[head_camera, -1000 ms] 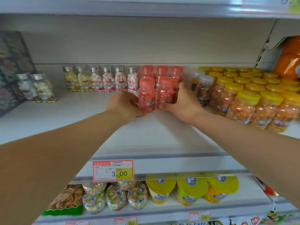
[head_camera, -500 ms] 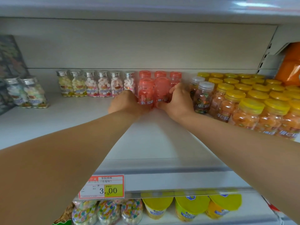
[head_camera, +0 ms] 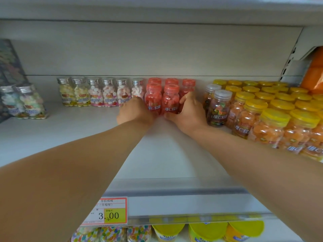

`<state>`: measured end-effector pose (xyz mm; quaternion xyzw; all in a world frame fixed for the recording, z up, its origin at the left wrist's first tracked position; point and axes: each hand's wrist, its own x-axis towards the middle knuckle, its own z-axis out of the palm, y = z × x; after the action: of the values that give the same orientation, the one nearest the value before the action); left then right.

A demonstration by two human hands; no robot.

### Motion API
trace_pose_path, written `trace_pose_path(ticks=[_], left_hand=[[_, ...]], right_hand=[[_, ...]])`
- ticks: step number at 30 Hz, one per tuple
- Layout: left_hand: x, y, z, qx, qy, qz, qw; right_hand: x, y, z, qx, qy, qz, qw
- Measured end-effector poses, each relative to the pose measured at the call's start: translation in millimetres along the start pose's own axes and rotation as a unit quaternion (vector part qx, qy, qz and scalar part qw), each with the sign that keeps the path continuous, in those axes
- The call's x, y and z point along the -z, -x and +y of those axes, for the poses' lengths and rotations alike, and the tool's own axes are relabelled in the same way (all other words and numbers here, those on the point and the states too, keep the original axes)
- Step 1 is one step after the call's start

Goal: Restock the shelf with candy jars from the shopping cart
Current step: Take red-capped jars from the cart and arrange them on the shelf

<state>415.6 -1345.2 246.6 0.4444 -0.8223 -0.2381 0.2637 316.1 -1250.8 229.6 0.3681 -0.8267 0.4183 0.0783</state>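
Two red-lidded candy jars stand upright side by side on the white shelf (head_camera: 162,154), just in front of three more red jars (head_camera: 188,84) at the back. My left hand (head_camera: 134,110) grips the left red jar (head_camera: 153,100) from its left side. My right hand (head_camera: 187,112) grips the right red jar (head_camera: 171,102), with fingers curled round its right side and the thumb under its front. The shopping cart is out of view.
Silver-capped jars of pastel candy (head_camera: 103,92) line the back left, with two more (head_camera: 22,102) at the far left. Two clear-lidded jars (head_camera: 218,107) and several yellow-lidded orange jars (head_camera: 272,119) crowd the right. A price tag (head_camera: 109,211) hangs on the shelf edge.
Both hands have pushed the two red jars further back on the shelf, up against the rear row of red jars. The camera has moved closer.
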Motion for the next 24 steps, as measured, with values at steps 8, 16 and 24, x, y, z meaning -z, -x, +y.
trace_pose_path(ticks=[8, 16, 24], left_hand=[[11.2, 6.1, -8.3, -0.015, -0.026, -0.013, 0.999], [69.6, 60.4, -33.7, -0.078, -0.006, -0.038, 0.996], [181.1, 168.8, -114.4, -0.195, 0.092, 0.108, 0.971]], right_hand=[[5.8, 5.3, -4.3, -0.015, 0.006, -0.020, 1.000], [29.2, 52.7, -30.0, 0.011, -0.024, 0.006, 1.000], [23.6, 177.5, -156.5, 0.152, -0.232, -0.103, 0.955]])
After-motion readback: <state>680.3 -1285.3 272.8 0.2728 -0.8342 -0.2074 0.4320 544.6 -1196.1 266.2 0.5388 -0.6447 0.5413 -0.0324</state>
